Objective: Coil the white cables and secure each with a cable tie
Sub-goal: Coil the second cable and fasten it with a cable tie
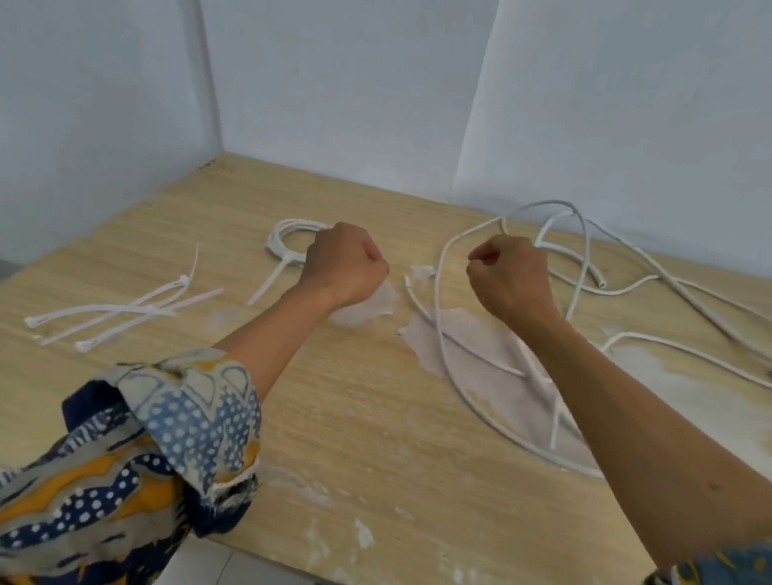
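Note:
Both my hands hover above the wooden table [352, 437] as closed fists that hold nothing. My left hand [345, 263] is just right of a small coiled white cable [284, 239], which has a cable tie around it with the tail pointing toward me. My right hand [509, 273] hangs over a loose tangle of white cables [577, 271] that spreads across the right half of the table. Several loose white cable ties [131, 309] lie crossed on the left side.
White walls stand close behind the table and on its left. The tabletop has pale worn patches [465, 354] in the middle and at the right. Its front edge runs near my elbows, with floor below.

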